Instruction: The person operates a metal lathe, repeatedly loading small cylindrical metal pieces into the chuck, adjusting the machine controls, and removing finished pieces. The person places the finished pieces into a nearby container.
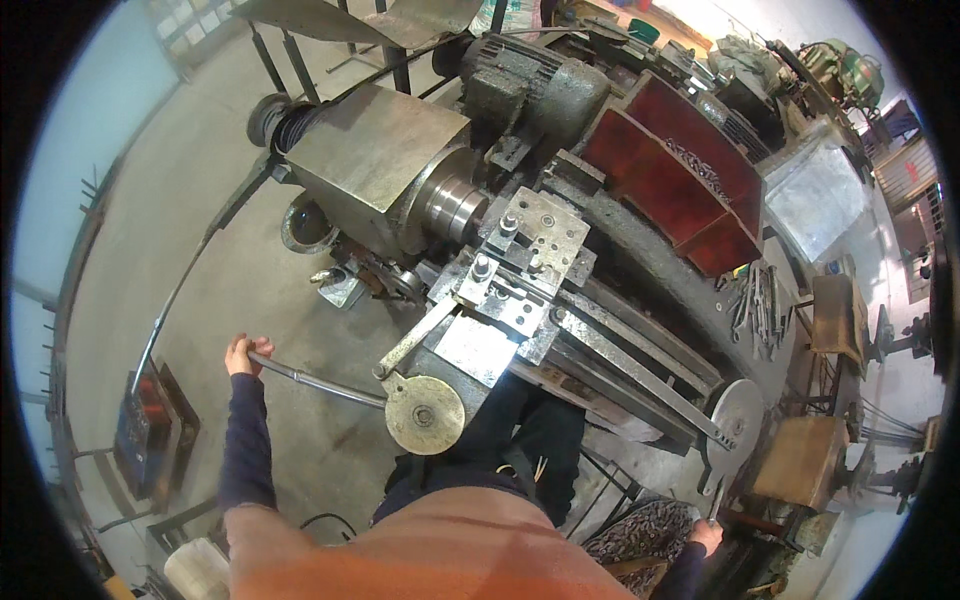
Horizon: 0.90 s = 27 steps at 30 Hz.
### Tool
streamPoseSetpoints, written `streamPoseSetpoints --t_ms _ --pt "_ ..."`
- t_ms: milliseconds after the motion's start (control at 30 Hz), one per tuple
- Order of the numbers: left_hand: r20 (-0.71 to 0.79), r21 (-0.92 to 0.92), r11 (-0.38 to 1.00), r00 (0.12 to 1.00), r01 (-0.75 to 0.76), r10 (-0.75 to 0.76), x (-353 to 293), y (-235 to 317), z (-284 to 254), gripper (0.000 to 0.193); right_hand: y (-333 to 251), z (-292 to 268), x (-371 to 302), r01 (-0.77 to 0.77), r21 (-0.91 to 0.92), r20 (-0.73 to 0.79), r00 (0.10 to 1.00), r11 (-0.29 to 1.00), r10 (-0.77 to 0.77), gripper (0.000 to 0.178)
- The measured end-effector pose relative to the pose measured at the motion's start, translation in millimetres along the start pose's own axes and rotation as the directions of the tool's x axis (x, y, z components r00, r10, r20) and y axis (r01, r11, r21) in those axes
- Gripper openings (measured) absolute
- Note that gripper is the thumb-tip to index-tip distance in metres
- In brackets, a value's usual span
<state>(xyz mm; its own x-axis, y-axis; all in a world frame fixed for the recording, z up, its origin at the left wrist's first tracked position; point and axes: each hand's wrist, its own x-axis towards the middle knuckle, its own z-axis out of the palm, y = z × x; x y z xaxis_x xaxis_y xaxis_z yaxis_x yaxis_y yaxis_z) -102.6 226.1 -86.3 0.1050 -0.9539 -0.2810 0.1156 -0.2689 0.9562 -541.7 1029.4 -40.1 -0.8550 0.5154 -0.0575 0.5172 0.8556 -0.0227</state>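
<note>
My left hand is closed around the end of a long steel lever. The lever runs to a round brass-coloured disc at the front of a small metal lathe. My right hand, low at the right, grips a thin metal handle. This handle hangs beneath a grey round plate at the lathe's right end. Between my arms lies the tool slide with its bolted blocks. Behind it, the chuck juts from the boxy headstock.
A dark red tray with small metal parts sits behind the lathe bed, near a motor. Several wrenches lie to the right. A heap of small metal pieces is by my right arm. A long rod slants down at the left.
</note>
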Motion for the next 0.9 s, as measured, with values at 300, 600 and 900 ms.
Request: streamPoseSetpoints --t_ms 300,600,900 --pt "-0.095 0.141 0.988 0.994 0.069 -0.056 27 -9 81 0.025 7 -9 101 0.261 -0.181 -0.126 0.950 0.948 -0.286 0.026" --pt "0.202 0.135 0.990 0.976 0.052 -0.079 44 1 208 0.016 13 1 67 0.114 -0.171 -0.086 0.988 0.979 -0.130 0.031" --pt "0.274 0.206 0.970 0.959 -0.132 0.072 96 -37 182 0.020 -14 -3 -16 -0.038 -0.087 -0.020 0.999 0.995 0.037 0.040"
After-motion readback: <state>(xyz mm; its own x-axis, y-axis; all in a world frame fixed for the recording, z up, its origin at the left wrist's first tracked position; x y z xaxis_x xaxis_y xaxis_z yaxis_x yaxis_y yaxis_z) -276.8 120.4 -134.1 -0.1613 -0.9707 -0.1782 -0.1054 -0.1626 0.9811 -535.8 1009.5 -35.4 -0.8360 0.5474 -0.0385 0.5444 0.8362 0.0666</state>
